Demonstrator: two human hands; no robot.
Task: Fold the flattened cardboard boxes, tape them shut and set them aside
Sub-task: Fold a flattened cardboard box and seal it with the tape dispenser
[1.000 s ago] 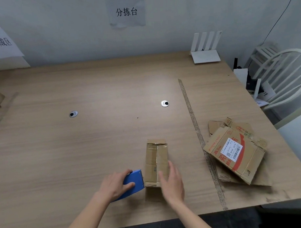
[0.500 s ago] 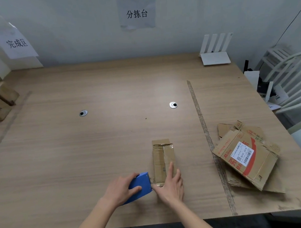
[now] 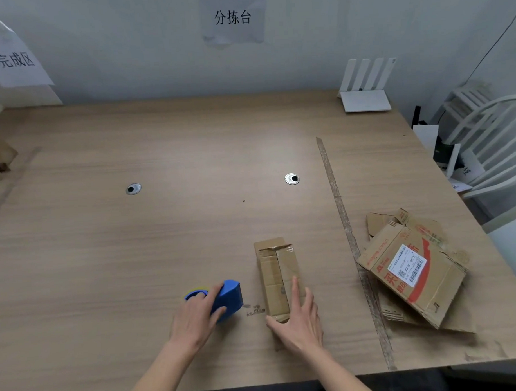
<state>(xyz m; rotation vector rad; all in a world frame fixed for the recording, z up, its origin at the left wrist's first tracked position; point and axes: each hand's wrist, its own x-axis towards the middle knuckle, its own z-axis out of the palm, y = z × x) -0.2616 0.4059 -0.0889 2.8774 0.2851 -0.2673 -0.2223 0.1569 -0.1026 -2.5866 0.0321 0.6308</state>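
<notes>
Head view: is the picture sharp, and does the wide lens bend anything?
Head view: soft overall, light even, shadows faint; the table edges bow outward; the small box and the shipping label show, yet the label's print is unreadable.

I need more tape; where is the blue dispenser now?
Head view, near table edge: the blue dispenser is held by the left hand, left of the small box.

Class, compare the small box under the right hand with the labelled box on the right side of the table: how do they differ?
The small box is folded up; the labelled box lies flattened. The small box is plain and narrower; the labelled box carries a white barcode sticker and red print. Both are brown cardboard on the table.
</notes>
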